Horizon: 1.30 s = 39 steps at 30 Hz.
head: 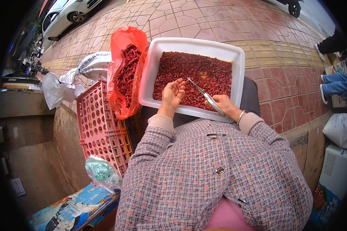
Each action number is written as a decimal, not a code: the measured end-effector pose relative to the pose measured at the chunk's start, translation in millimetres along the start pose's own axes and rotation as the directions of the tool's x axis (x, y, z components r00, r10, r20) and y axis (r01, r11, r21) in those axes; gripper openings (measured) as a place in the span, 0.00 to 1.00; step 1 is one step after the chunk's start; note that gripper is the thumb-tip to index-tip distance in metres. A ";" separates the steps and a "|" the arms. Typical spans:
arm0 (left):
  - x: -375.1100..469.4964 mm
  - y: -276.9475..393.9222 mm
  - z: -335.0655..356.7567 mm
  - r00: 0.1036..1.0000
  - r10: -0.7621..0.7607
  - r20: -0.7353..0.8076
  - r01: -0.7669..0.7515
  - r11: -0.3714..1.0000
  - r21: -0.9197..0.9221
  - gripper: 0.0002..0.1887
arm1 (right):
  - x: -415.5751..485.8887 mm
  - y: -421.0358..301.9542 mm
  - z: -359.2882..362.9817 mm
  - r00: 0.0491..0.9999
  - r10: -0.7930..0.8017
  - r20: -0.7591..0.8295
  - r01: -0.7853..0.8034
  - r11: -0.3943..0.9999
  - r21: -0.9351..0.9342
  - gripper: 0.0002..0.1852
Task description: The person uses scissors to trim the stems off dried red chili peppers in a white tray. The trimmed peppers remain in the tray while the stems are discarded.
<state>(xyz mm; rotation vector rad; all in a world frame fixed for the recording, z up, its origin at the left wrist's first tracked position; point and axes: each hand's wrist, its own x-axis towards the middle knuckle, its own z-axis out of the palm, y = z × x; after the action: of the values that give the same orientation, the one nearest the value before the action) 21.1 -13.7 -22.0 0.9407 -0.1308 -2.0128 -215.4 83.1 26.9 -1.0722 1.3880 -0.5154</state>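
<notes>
My left hand (pixel 172 93) holds a few dried red chilies (pixel 177 87) in curled fingers, over the near part of a white plastic tub (pixel 239 75). In my right hand (pixel 224 104) is a pair of scissors (pixel 204 93), its blades pointing up and left toward the left hand but apart from it. Cut pieces of dried red chili (pixel 188 68) cover the floor of the tub, with a small patch of yellow seeds (pixel 204 75) among them. The tub rests on my lap. Left of it, a red plastic bag (pixel 115 95) lies open, filled with whole dried chilies (pixel 129 68).
A pink perforated crate (pixel 94 115) stands under the red bag, and a tied white sack (pixel 95 65) lies behind it. A clear bag with something green (pixel 101 171) sits nearer. On the right, another person's legs (pixel 339 83) show. A white car (pixel 72 14) is parked beyond the paving.
</notes>
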 end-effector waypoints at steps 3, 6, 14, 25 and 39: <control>1.4 1.5 -1.5 1.000 0.019 -0.005 -0.019 0.999 -0.034 0.15 | 2.0 3.7 0.5 0.999 -0.021 -0.027 0.021 1.000 0.013 0.19; 0.9 1.7 -2.8 0.997 0.071 -0.009 -0.071 0.997 0.022 0.15 | 5.0 6.6 1.3 0.998 -0.045 -0.053 0.046 0.999 0.025 0.19; -0.1 -2.8 -1.8 0.989 0.147 -0.004 -0.146 0.982 0.121 0.12 | 9.0 13.5 1.7 0.998 -0.040 -0.050 0.041 0.999 0.012 0.20; -5.6 -5.2 3.7 0.990 0.138 0.018 -0.139 0.986 0.092 0.07 | 4.9 11.4 2.2 0.999 -0.051 -0.017 0.051 0.999 -0.018 0.23; -13.1 -8.0 17.6 0.990 0.137 0.027 -0.138 0.934 0.330 0.06 | 4.5 11.1 1.9 0.998 -0.064 -0.014 0.063 0.995 -0.083 0.25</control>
<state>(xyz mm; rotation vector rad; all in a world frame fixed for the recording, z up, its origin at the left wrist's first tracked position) 8.2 -3.4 -5.4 1.1038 -0.5381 -1.8941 -216.0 85.2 15.0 -1.1847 1.4031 -0.5176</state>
